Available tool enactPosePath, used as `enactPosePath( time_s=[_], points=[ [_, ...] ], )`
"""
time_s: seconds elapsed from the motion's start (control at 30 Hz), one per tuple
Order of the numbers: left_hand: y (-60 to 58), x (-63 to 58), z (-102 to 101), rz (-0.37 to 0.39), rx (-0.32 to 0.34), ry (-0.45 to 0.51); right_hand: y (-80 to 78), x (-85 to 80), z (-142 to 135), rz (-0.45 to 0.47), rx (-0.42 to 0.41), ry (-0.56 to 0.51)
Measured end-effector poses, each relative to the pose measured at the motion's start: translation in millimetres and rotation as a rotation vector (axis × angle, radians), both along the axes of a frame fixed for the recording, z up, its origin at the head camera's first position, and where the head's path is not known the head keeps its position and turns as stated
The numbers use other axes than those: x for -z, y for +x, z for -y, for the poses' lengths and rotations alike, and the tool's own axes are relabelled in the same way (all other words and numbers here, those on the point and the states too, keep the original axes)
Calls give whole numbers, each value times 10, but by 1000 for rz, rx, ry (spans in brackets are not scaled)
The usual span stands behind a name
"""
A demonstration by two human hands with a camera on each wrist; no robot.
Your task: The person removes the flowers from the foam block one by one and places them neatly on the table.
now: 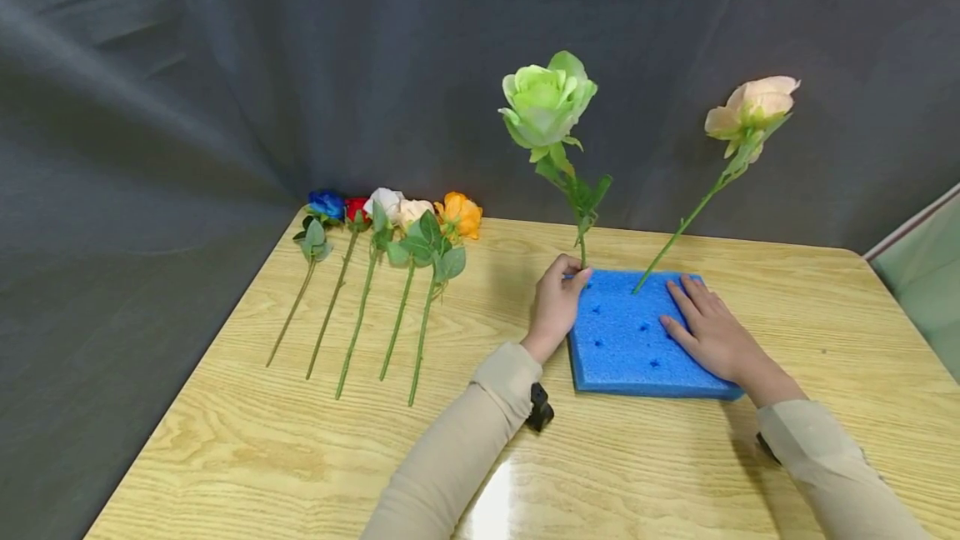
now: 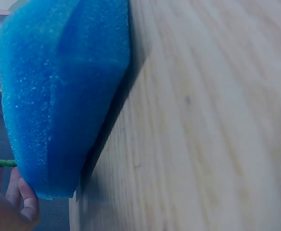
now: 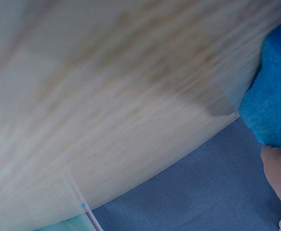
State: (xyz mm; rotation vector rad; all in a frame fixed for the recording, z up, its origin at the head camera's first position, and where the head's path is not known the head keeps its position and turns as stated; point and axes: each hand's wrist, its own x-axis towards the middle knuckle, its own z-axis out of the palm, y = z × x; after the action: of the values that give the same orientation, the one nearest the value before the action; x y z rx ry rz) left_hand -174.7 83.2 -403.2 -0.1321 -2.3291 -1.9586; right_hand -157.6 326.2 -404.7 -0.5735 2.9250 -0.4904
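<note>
A blue foam block (image 1: 622, 369) with several small star-shaped holes lies on the table. At its back left corner my left hand (image 1: 557, 302) pinches the lower stem of a light green rose (image 1: 546, 107), which stands nearly upright. In the left wrist view the fingers (image 2: 29, 202) of that hand are by the block's edge, around the green stem (image 2: 3, 163). My right hand (image 1: 712, 336) rests flat on the block's right side, fingers extended. A pale peach rose (image 1: 753, 111) stands in the block near its back edge, leaning right.
Several roses lie in a row at the left of the table: blue (image 1: 326, 204), red (image 1: 356, 208), white (image 1: 384, 202), pale peach (image 1: 415, 211) and orange (image 1: 459, 215), stems toward me. A dark cloth (image 1: 420, 65) hangs behind the wooden table (image 1: 300, 457).
</note>
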Motion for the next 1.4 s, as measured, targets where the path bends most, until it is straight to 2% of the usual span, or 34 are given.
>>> enactPosePath(
  time_s=[0.2,0.53,0.93,1.23,1.3,1.4],
  points=[
    [8,-18,1,-21,11,-51,-2,10,3,4,-1,-6],
    [12,-17,16,-24,10,-50,-3,29,4,9,-1,-6],
    [13,12,13,-63,4,54,-2,19,12,7,1,-6],
    [44,-63,4,-119,35,-86,0,4,15,14,7,-8],
    [36,-103,-1,-138,21,-51,3,-2,13,13,5,-4],
    [25,-246,-6,-148,20,62,10,-23,-1,5,8,1]
  ],
)
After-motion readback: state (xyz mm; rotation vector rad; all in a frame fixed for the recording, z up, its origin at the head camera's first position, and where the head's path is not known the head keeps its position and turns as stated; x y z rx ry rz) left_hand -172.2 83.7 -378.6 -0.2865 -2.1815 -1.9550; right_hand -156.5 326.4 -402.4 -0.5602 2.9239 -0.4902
